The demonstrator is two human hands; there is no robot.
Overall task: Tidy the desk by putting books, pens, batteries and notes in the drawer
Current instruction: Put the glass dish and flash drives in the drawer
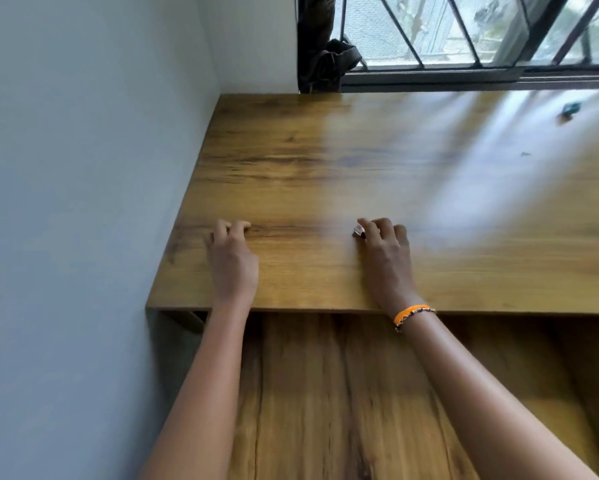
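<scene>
Two hands are counted on one wooden desk [325, 161]: a left hand [232, 258] at the near left and a right hand [386, 251] near the middle. One small silvery object [359, 232] is seen at the right hand's fingertips; its kind cannot be told. One small teal object [571, 108] is seen at the far right, too blurred to identify. One orange bracelet [412, 314] is counted on the right wrist. One barred window [464, 32] and one dark bundle of cloth [325, 53] are counted at the far edge.
</scene>
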